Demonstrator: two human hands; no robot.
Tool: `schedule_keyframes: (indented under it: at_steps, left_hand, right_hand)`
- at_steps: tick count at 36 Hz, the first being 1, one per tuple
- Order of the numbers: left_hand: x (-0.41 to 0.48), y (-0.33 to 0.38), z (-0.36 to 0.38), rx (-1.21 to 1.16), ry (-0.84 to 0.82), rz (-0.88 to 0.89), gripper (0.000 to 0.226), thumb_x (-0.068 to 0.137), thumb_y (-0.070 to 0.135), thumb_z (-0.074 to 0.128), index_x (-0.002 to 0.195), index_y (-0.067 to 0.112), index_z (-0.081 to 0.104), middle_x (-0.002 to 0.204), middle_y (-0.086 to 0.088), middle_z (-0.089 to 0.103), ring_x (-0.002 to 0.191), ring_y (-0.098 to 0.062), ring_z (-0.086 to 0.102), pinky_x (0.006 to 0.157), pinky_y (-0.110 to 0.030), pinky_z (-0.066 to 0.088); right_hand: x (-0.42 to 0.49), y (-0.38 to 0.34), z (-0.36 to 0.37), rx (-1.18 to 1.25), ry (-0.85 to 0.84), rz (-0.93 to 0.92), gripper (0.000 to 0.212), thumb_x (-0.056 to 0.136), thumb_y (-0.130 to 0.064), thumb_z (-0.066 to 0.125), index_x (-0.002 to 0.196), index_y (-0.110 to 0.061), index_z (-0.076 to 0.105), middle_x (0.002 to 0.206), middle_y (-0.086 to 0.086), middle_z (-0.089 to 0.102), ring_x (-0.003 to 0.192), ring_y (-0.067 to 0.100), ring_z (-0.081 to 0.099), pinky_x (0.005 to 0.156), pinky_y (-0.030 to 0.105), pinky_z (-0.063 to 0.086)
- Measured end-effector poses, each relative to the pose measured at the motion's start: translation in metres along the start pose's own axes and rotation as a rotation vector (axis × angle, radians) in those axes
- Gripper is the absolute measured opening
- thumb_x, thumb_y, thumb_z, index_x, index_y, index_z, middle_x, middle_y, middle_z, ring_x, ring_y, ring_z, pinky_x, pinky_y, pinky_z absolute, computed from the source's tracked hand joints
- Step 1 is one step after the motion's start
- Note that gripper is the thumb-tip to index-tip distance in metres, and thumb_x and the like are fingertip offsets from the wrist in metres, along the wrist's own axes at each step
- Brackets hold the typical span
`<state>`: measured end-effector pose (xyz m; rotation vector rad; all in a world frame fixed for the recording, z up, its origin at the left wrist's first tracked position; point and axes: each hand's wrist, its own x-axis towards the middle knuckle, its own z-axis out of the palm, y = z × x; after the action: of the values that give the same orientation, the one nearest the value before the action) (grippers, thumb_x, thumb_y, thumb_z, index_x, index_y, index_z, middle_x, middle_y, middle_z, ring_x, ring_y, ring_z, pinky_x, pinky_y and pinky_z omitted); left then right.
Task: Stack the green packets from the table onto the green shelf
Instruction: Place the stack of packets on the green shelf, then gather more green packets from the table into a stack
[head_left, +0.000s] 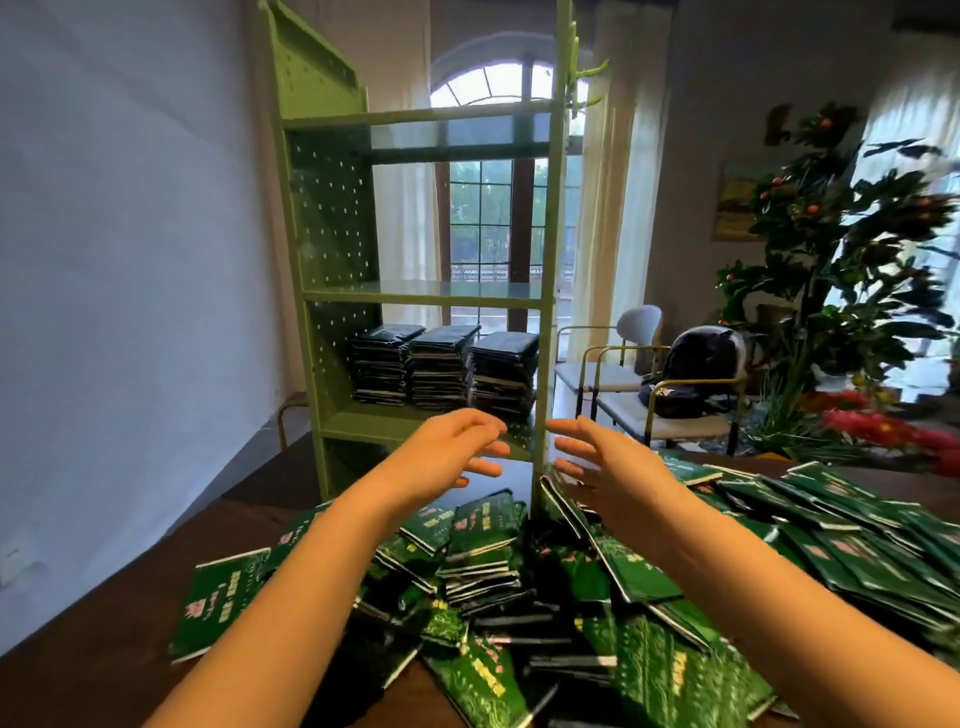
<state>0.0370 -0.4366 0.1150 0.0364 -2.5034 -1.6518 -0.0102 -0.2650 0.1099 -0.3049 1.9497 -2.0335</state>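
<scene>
1. bright room, white wall at left, arched window (488, 208) at the back, dark wooden table (93, 665) in the foreground.
2. green shelf (426, 300) stands at the table's far side, with a perforated side panel and three tiers in view. its top is cut off by the frame edge, and the foot of its front right post is hidden in the packet heap.
3. lowest tier carries three stacks of packets (439, 366), side by side and touching. they look near black against the window light, so their print is not readable.
4. green packets (483, 525) lie in a loose overlapping heap on the table, from just in front of the shelf down to the bottom edge and out to the right edge, where they are cut off. one single packet (218, 603) lies flat at the heap's left margin.
5. packet faces show pale and yellow characters and a pink mark, all too blurred to read. brand cannot be made out.
6. left hand (447, 447) and right hand (602, 457) hover above the heap, in front of the lowest tier. palms face each other, fingers are spread wide, and both hold nothing.
7. right background: metal-framed chairs (613, 371), a dark bag (701, 358) on one, a leafy plant (857, 234) with small orange fruit, red flowers (883, 431), and a framed picture (737, 202), subject unclear.
</scene>
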Motion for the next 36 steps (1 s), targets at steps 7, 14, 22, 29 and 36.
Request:
schedule_keyframes:
  at_steps: [7,14,22,29,36]
  left_hand:
    - [-0.026,0.016,0.031,0.039,-0.113,0.062,0.02,0.102,0.033,0.042,0.107,0.028,0.06,0.109,0.005,0.069,0.099,-0.013,0.069,0.093,-0.034,0.048]
    - [-0.029,0.023,0.076,0.005,-0.18,0.077,0.019,0.101,0.031,0.043,0.107,0.026,0.06,0.111,0.004,0.07,0.095,-0.01,0.069,0.087,-0.029,0.046]
    - [-0.007,0.003,0.144,0.08,-0.243,0.046,0.019,0.102,0.029,0.042,0.114,0.025,0.057,0.116,0.003,0.066,0.098,-0.007,0.064,0.073,-0.02,0.044]
    - [0.02,-0.01,0.187,0.153,-0.092,0.057,0.036,0.099,0.031,0.051,0.133,0.019,0.049,0.138,-0.004,0.049,0.125,-0.017,0.048,0.102,-0.032,0.041]
    - [0.04,-0.026,0.212,0.339,0.072,0.065,0.047,0.097,0.036,0.052,0.14,0.017,0.045,0.144,-0.005,0.047,0.134,-0.023,0.041,0.111,-0.042,0.035]
  right_hand:
    - [-0.037,0.015,-0.073,-0.185,-0.073,0.014,0.026,0.097,-0.029,0.046,0.106,-0.016,0.067,0.116,0.003,0.066,0.109,0.02,0.061,0.092,0.035,0.046]
    - [-0.064,0.036,-0.13,-0.391,-0.137,0.01,0.023,0.099,-0.018,0.046,0.103,-0.019,0.068,0.109,0.001,0.068,0.098,0.016,0.063,0.08,0.025,0.049]
    - [-0.065,0.059,-0.182,-0.5,-0.069,-0.076,0.022,0.097,-0.016,0.05,0.104,-0.026,0.069,0.112,0.001,0.067,0.108,0.021,0.061,0.099,0.042,0.047]
    - [-0.051,0.075,-0.207,-0.676,0.054,-0.263,0.018,0.094,-0.019,0.056,0.102,-0.029,0.067,0.108,-0.011,0.067,0.1,0.008,0.062,0.083,0.023,0.047]
    - [-0.036,0.087,-0.206,-0.956,0.292,-0.544,0.017,0.09,-0.017,0.06,0.105,-0.022,0.065,0.097,-0.009,0.057,0.09,0.002,0.051,0.075,0.014,0.034]
